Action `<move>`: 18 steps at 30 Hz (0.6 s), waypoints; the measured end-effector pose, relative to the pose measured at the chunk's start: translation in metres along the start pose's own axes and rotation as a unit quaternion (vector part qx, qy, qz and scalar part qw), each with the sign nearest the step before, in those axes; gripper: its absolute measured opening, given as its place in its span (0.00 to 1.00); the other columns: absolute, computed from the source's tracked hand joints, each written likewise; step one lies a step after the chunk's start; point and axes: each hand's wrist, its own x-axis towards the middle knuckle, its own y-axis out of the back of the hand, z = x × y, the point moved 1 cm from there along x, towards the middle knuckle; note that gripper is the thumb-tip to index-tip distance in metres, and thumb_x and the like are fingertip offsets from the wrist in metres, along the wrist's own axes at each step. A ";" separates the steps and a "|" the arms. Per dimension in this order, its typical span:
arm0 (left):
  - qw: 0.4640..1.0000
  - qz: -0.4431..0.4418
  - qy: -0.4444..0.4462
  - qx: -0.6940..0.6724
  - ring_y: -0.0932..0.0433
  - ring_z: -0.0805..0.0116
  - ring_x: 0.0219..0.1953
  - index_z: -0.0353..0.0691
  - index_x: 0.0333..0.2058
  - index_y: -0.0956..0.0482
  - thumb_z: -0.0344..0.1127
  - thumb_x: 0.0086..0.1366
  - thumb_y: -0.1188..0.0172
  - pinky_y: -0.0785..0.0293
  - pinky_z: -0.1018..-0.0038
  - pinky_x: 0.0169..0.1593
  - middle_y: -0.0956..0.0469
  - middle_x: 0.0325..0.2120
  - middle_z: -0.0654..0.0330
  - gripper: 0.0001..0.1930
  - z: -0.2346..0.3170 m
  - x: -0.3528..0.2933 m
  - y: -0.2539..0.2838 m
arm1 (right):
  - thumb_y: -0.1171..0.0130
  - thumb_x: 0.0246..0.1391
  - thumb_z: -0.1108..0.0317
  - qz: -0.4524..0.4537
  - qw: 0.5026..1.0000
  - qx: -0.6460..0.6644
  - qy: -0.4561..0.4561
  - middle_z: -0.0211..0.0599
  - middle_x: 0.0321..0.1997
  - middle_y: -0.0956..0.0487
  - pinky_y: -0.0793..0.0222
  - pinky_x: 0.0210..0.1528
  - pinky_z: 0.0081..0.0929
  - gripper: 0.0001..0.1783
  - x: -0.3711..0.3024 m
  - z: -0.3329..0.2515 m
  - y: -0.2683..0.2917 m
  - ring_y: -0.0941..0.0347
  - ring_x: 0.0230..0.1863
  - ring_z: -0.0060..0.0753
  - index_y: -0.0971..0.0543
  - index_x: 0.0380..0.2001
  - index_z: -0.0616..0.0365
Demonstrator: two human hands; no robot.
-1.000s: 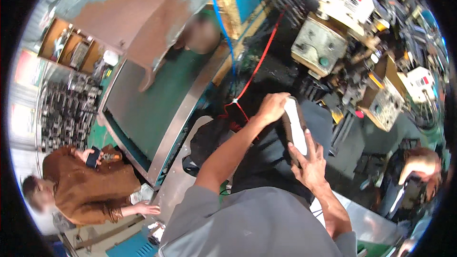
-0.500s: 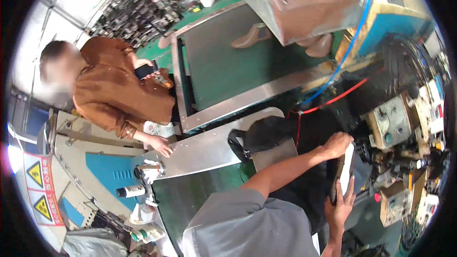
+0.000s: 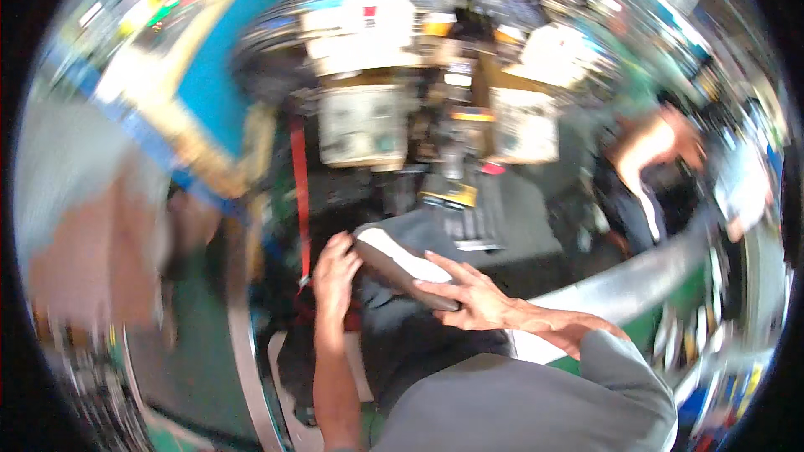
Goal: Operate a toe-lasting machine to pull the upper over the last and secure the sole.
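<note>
A dark brown shoe [image 3: 405,257] with a pale, white underside turned up lies slantwise between my hands, in front of my lap. My left hand [image 3: 337,276] has its fingers curled against the far left end of the shoe. At the nearer right end, my right hand [image 3: 476,295] grips it, with fingers laid along the white underside and the edge. Part of the shoe's upper is hidden below. Motion blur smears the surroundings, though the shoe and hands stay fairly sharp.
Two pale control boxes [image 3: 363,127] stand ahead on a machine, with a red hose [image 3: 300,192] to their left. At far left are a metal hood [image 3: 92,209] and a green conveyor belt [image 3: 188,360]. A person [image 3: 657,155] is at right, beyond a metal ledge [image 3: 632,280].
My view has swung to the right, so the person in brown is out of sight and the control boxes are ahead. Both hands still hold the shoe, now lower and nearer the middle.
</note>
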 end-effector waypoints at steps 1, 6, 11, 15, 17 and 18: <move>0.996 0.054 0.029 0.070 0.16 0.60 0.56 0.32 0.69 0.27 0.33 0.80 0.46 0.20 0.65 0.63 0.18 0.60 0.49 0.24 -0.015 0.003 0.001 | 0.23 0.48 0.61 0.055 0.998 -0.008 -0.001 0.61 0.83 0.41 0.28 0.68 0.56 0.42 -0.011 0.000 0.008 0.28 0.68 0.68 0.20 0.70 0.34; 0.847 0.062 -0.098 0.519 0.16 0.59 0.50 0.35 0.52 0.15 0.26 0.74 0.41 0.21 0.62 0.58 0.15 0.48 0.54 0.12 -0.110 0.033 -0.021 | 0.24 0.49 0.61 0.268 0.949 -0.168 0.014 0.73 0.81 0.43 0.35 0.73 0.62 0.40 -0.003 0.011 0.104 0.36 0.77 0.77 0.20 0.69 0.43; 0.770 -0.046 -0.185 0.609 0.20 0.44 0.53 0.37 0.50 0.14 0.24 0.68 0.41 0.24 0.54 0.59 0.17 0.47 0.49 0.14 -0.144 0.041 -0.048 | 0.28 0.49 0.63 0.358 0.888 -0.286 -0.041 0.64 0.80 0.39 0.30 0.72 0.58 0.43 0.086 0.058 0.201 0.30 0.70 0.73 0.23 0.72 0.32; 0.776 -0.079 -0.189 0.596 0.21 0.44 0.50 0.36 0.50 0.15 0.22 0.70 0.42 0.22 0.50 0.54 0.17 0.46 0.50 0.13 -0.135 0.049 -0.064 | 0.29 0.56 0.57 0.364 0.873 -0.313 -0.090 0.63 0.82 0.41 0.28 0.71 0.59 0.43 0.169 0.118 0.227 0.30 0.70 0.75 0.29 0.76 0.24; 0.774 -0.077 -0.188 0.600 0.21 0.44 0.50 0.36 0.51 0.15 0.22 0.71 0.42 0.22 0.51 0.53 0.18 0.46 0.50 0.14 -0.133 0.053 -0.063 | 0.28 0.55 0.57 0.353 0.875 -0.305 -0.127 0.62 0.82 0.42 0.27 0.70 0.59 0.44 0.194 0.139 0.215 0.30 0.68 0.76 0.29 0.76 0.23; 0.768 -0.076 -0.192 0.607 0.21 0.44 0.50 0.37 0.52 0.15 0.22 0.71 0.42 0.22 0.51 0.53 0.18 0.46 0.50 0.14 -0.134 0.054 -0.062 | 0.28 0.55 0.57 0.346 0.875 -0.292 -0.173 0.61 0.83 0.43 0.25 0.69 0.58 0.45 0.203 0.148 0.208 0.29 0.66 0.77 0.30 0.76 0.23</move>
